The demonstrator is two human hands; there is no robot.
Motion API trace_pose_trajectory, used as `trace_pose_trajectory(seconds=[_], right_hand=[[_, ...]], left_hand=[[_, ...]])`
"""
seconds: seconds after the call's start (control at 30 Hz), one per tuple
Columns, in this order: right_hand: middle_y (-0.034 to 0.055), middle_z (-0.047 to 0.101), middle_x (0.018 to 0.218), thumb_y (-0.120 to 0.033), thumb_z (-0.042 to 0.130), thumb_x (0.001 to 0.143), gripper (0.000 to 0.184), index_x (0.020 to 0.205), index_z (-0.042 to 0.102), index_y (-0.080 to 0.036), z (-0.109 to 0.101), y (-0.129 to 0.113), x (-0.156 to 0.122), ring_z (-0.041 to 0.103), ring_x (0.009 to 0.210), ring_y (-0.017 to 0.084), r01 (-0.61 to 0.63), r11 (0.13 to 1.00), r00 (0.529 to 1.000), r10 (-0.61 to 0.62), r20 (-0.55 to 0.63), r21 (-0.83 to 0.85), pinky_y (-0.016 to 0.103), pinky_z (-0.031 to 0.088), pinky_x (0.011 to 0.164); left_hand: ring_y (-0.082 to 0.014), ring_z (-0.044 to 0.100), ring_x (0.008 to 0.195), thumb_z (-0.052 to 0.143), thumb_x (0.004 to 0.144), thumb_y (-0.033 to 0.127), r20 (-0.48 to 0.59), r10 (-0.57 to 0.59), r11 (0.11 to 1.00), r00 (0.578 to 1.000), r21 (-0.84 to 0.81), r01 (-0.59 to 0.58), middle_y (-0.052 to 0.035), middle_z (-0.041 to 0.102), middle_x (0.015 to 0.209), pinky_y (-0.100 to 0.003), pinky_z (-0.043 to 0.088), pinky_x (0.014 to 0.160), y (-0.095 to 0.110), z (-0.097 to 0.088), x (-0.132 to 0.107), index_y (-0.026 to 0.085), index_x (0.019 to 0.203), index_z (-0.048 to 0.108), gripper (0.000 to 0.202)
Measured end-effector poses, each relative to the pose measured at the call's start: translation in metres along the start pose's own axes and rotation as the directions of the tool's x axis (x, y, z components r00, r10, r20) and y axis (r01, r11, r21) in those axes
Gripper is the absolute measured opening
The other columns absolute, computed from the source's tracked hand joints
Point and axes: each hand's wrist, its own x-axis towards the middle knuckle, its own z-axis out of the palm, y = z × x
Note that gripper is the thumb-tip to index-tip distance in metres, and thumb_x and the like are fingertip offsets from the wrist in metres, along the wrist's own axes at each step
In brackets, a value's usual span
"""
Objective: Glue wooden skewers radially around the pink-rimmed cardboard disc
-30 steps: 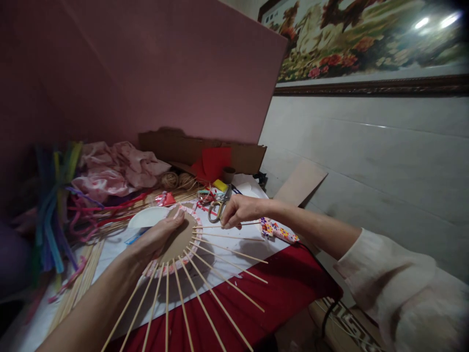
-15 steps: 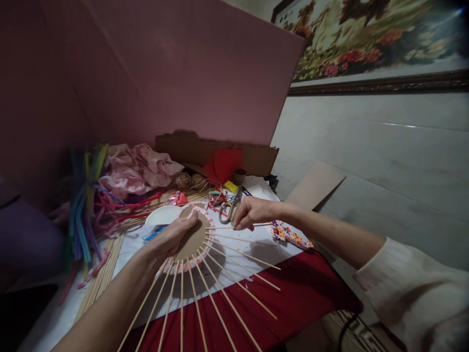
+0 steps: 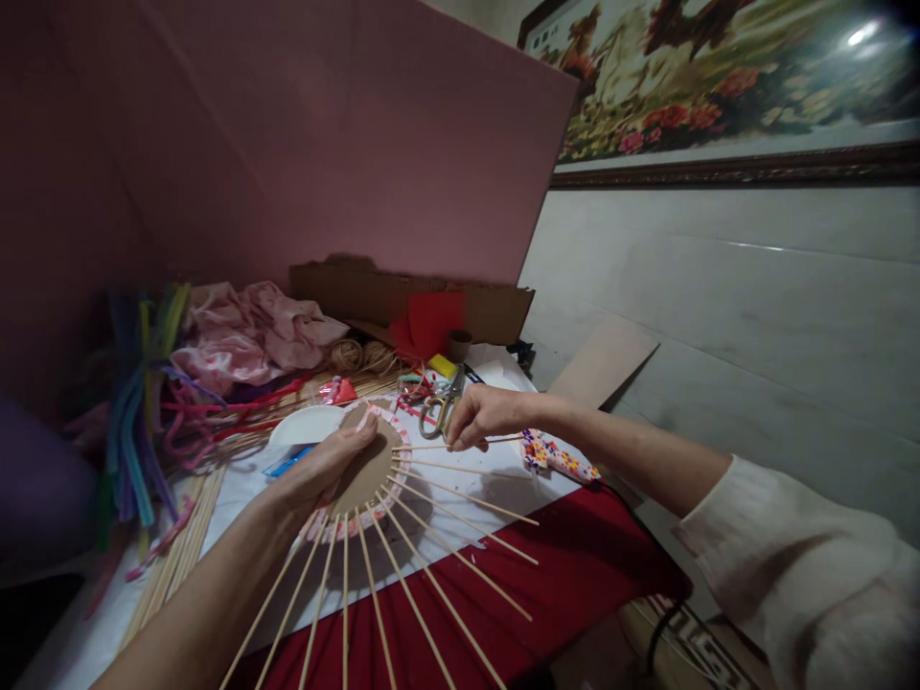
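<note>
My left hand grips the left side of a round cardboard disc, its thumb lying on top and its other fingers hidden beneath. Pink-and-white patterned trim runs round the disc's edge. Several thin wooden sticks fan out from that edge toward me and to the right. My right hand is closed, pinching the topmost stick, which points right from the disc. Just behind the right hand's fingers, a pair of scissors lies on the white sheet.
Pipe cleaners, pink cloth and twine balls lie at the back left. A cardboard strip stands behind. Flower-patterned fabric is by my right wrist. A red cover hangs over the table's front edge.
The whole view has shifted slightly, so things appear a little further left. Both hands keep their holds on the disc and the stick.
</note>
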Motion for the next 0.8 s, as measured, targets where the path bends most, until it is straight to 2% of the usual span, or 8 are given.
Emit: trace_pose_trajectory(seconds=[0.23,0.47,0.8], right_hand=[[0.0068,0.062,0.067,-0.022,0.063,0.061,0.022,0.077,0.065,-0.006,0.0,-0.003,-0.002,0.048,0.043,0.006,-0.012,1.0,1.0,0.013,0.016,-0.01,0.019,0.038,0.041],[0.0027,0.059,0.056,-0.019,0.062,0.061,0.018,0.074,0.066,-0.006,0.0,-0.006,-0.003,0.046,0.04,0.005,-0.006,0.999,1.0,0.007,0.014,-0.038,0.019,0.037,0.042],[0.003,0.059,0.059,-0.02,0.062,0.061,0.018,0.073,0.065,-0.007,0.001,-0.002,0.0,0.045,0.04,0.005,0.003,1.0,1.0,-0.003,0.014,-0.018,0.019,0.037,0.042]], left_hand=[[-0.0115,0.056,0.05,0.056,0.065,0.041,0.042,-0.005,1.0,0.999,-0.03,0.006,-0.003,0.063,0.061,-0.019,0.04,0.045,-0.002,-0.003,0.0,0.015,0.073,0.057,0.028],[-0.014,0.058,0.052,0.06,0.064,0.036,0.076,-0.03,0.996,0.997,-0.076,0.036,-0.0048,0.065,0.064,-0.023,0.043,0.049,-0.001,0.003,-0.006,0.014,0.075,0.057,0.024],[-0.0145,0.058,0.051,0.06,0.063,0.03,0.049,-0.015,0.996,0.999,-0.092,0.02,-0.0034,0.064,0.062,-0.024,0.043,0.049,0.0,0.007,-0.009,0.017,0.072,0.057,0.016]])
